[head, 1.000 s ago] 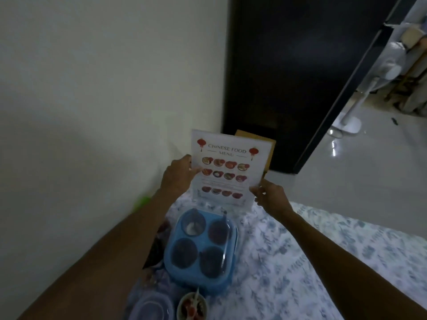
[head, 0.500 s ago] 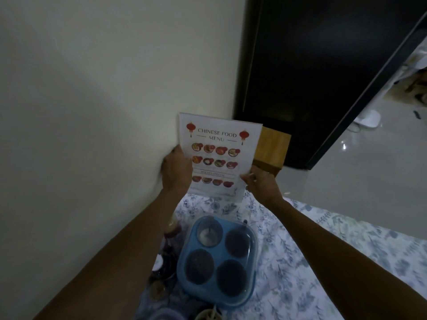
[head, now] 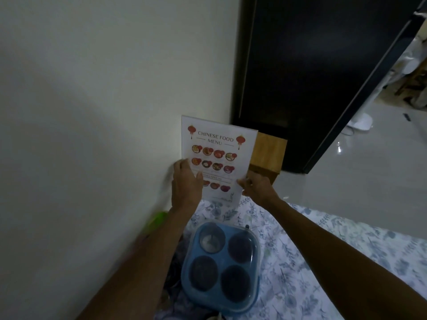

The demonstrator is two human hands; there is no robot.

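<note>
A white "Chinese Food Menu" sheet (head: 219,148) with red lanterns and rows of dish pictures stands upright at the far end of the table, close to the cream wall (head: 104,112). My left hand (head: 187,183) holds its left edge, fingers laid over the lower left of the sheet. At the sheet's lower right corner, my right hand (head: 256,189) pinches the edge. Behind the menu a light wooden block (head: 268,155) shows.
The table carries a white cloth with blue flowers (head: 323,262). On it, near me, sits a blue four-compartment container (head: 219,266) with a clear lid. A green object (head: 157,221) lies by the wall. A dark door (head: 312,77) and glossy floor (head: 369,181) lie beyond.
Both hands have carried the menu up and toward the wall, uncovering the wooden block behind it. My left hand has slid further over the sheet's front.
</note>
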